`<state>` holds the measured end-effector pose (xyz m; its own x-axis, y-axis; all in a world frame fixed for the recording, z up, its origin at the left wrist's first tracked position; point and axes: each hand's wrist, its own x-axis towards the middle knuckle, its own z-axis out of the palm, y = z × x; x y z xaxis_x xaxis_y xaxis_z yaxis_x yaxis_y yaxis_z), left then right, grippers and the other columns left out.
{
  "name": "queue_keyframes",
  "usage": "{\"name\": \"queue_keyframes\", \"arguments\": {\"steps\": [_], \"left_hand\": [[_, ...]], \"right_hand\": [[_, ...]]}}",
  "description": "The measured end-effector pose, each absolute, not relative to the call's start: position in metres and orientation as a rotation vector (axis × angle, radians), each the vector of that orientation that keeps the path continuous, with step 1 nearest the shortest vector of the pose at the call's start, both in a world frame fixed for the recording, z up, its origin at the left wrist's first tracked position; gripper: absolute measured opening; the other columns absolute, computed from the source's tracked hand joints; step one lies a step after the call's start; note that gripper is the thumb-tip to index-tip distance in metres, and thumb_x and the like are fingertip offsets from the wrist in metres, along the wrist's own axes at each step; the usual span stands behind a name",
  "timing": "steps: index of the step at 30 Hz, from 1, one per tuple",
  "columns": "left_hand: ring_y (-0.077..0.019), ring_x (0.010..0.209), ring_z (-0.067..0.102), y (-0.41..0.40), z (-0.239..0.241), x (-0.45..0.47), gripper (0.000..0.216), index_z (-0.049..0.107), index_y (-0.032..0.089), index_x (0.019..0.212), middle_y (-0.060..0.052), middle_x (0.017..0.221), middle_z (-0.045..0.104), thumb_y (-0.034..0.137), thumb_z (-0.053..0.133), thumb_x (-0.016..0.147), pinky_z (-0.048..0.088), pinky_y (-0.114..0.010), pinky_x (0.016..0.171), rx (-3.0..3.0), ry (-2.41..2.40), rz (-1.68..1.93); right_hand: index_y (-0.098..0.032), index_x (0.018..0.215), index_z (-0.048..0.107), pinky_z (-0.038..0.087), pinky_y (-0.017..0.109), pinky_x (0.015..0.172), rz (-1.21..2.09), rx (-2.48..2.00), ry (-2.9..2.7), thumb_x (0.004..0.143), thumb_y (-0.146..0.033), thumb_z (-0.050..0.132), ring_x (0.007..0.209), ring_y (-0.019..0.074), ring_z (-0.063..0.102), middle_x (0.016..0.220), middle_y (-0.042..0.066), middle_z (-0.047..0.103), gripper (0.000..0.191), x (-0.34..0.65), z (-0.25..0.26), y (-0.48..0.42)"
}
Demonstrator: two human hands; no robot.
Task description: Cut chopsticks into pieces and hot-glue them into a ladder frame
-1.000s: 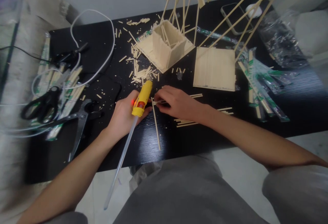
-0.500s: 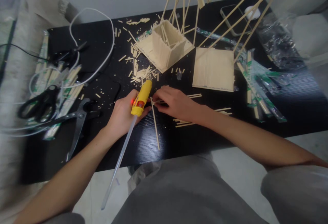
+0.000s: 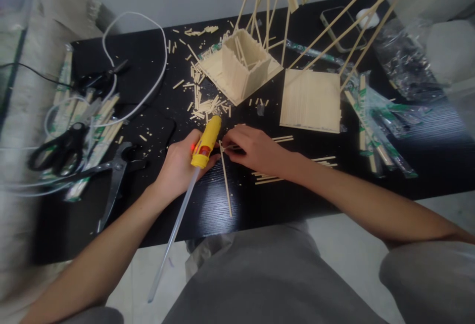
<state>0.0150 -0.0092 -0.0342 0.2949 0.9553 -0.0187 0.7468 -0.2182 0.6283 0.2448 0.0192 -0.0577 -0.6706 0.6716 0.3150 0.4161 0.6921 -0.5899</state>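
Observation:
My left hand [image 3: 180, 162] is closed around a yellow hot glue gun [image 3: 207, 141], with a long clear glue stick [image 3: 173, 235] jutting from its back end towards me. A red light glows on the gun's side. My right hand [image 3: 252, 150] is pinched on a thin wooden stick, most of it hidden under the fingers. Between the hands, another wooden stick [image 3: 226, 180] lies on the black table [image 3: 156, 225], its far end near my right fingertips. Several loose sticks [image 3: 267, 179] lie under my right wrist and forearm.
Beyond my hands stand a box-like stick structure [image 3: 245, 67] and a flat stick panel [image 3: 310, 101] with tall sticks. Cut scraps [image 3: 208, 106] lie scattered nearby. On the left are black scissors [image 3: 61, 148], pliers [image 3: 117, 168] and a white cable [image 3: 163, 57]; a phone [image 3: 341, 29] is far right.
Both hands stay in nearly the same place, with the glue gun and sticks hardly moved. The whole view has shifted very slightly.

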Motion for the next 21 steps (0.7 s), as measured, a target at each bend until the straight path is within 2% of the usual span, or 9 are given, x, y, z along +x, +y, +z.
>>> {"name": "queue_keyframes", "arguments": {"steps": [10, 15, 21], "left_hand": [[-0.0196, 0.078, 0.070, -0.009, -0.034, 0.015, 0.034, 0.065, 0.021, 0.106, -0.003, 0.099, 0.077, 0.046, 0.077, 0.085, 0.049, -0.030, 0.068, 2.002, 1.485, 0.541], [-0.0182, 0.079, 0.070, -0.009, -0.036, 0.014, 0.031, 0.067, 0.021, 0.106, -0.002, 0.098, 0.076, 0.046, 0.076, 0.088, 0.049, -0.029, 0.071, 1.970, 1.507, 0.608], [-0.0153, 0.076, 0.067, -0.009, -0.037, 0.010, 0.025, 0.066, 0.021, 0.094, -0.001, 0.094, 0.075, 0.045, 0.073, 0.092, 0.049, -0.029, 0.073, 1.860, 1.585, 0.777]], "right_hand": [[-0.017, 0.099, 0.060, 0.054, 0.038, 0.086, 0.625, -0.790, -2.350, 0.097, -0.010, 0.061, 0.093, 0.0235, 0.065, 0.097, 0.009, 0.069, 0.008, 0.245, -0.061, 0.018], [-0.019, 0.103, 0.060, 0.055, 0.036, 0.086, 0.625, -0.758, -2.259, 0.100, -0.016, 0.062, 0.098, 0.0225, 0.066, 0.102, 0.009, 0.070, 0.004, 0.255, -0.050, 0.018], [-0.020, 0.086, 0.061, 0.049, 0.028, 0.067, 0.501, -0.975, -2.015, 0.095, -0.023, 0.073, 0.068, 0.0144, 0.060, 0.078, -0.001, 0.064, 0.015, 0.276, -0.032, 0.032]]}}
